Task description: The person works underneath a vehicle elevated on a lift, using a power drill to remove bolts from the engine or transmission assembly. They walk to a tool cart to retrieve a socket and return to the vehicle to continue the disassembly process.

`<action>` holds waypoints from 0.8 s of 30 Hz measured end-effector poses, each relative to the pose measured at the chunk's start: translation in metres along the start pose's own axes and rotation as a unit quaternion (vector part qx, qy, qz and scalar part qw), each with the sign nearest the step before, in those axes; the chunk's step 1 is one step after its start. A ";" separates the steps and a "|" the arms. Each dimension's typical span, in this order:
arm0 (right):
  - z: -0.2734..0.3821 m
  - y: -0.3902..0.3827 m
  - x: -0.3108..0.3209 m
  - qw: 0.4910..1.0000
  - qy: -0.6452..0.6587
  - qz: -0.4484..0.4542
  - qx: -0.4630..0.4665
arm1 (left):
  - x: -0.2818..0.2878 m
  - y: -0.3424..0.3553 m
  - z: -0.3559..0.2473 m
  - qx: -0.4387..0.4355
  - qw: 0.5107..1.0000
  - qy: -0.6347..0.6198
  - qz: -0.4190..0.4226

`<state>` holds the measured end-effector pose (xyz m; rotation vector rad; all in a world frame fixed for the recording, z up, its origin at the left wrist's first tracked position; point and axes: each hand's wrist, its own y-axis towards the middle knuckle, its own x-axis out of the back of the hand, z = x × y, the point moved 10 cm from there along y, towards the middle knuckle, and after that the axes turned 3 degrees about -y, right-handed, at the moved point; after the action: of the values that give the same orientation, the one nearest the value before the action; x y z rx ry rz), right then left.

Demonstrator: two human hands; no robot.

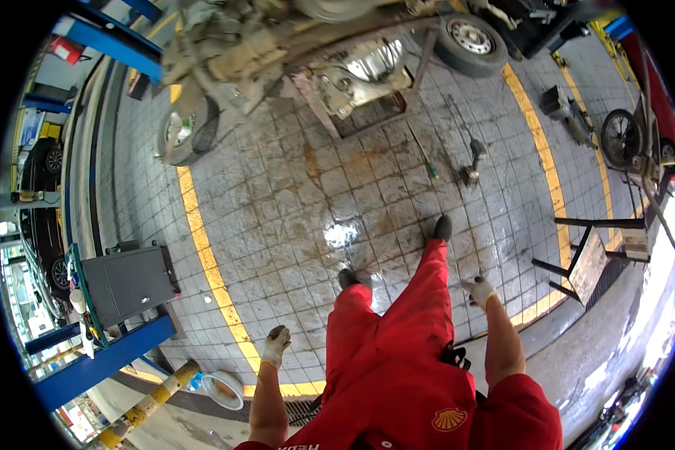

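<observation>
My left hand (276, 346), in a pale work glove with dark, dirty fingertips, hangs low beside my left leg. Its fingers look loosely bent and apart, and I see nothing held in it. On the other side my right hand (482, 291), gloved the same way, is out past my right leg with fingers spread. It touches nothing. Ahead on the tiled floor lie what looks like a cordless impact wrench (476, 155) and a long thin tool with a green handle (432, 170). Beyond them a greasy metal vehicle assembly (352, 88) sits within a rusty frame (319, 105).
Wheels stand at the far right (470, 41) and far left (181, 131). A grey tool cabinet (130, 283) is at my left, with a blue beam (112, 360) and a white bucket (223, 391) nearer. A wooden-seated stool (586, 264) stands at right. Yellow lines (204, 259) mark the floor.
</observation>
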<state>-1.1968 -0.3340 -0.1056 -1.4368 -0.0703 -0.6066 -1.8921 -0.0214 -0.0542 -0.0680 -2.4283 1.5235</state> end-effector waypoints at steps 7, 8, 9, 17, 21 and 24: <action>0.001 -0.070 -0.124 0.959 -0.226 0.139 0.095 | 0.070 0.058 -0.063 -0.093 0.989 -0.082 0.081; 0.016 -0.079 -0.134 0.948 -0.249 0.154 0.127 | 0.067 0.072 -0.077 -0.118 0.980 -0.106 0.120; 0.023 -0.086 -0.133 0.970 -0.185 0.117 0.104 | 0.056 0.068 -0.113 -0.138 0.981 -0.095 0.097; 0.195 -0.059 -0.089 0.992 -0.010 0.014 0.123 | -0.038 -0.034 -0.461 -0.394 0.908 -0.050 0.135; 0.294 0.011 -0.084 0.958 -0.157 -0.107 0.216 | -0.072 -0.079 -0.596 -0.480 0.858 -0.042 0.175; 0.463 -0.124 -0.171 0.902 -0.192 -0.007 0.387 | 0.004 -0.106 -0.667 -0.543 0.835 -0.032 0.086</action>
<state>-1.2523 0.1586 0.0121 -0.7521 -0.5736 -0.2383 -1.7155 0.5171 0.3139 -0.4595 -3.0487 -0.0119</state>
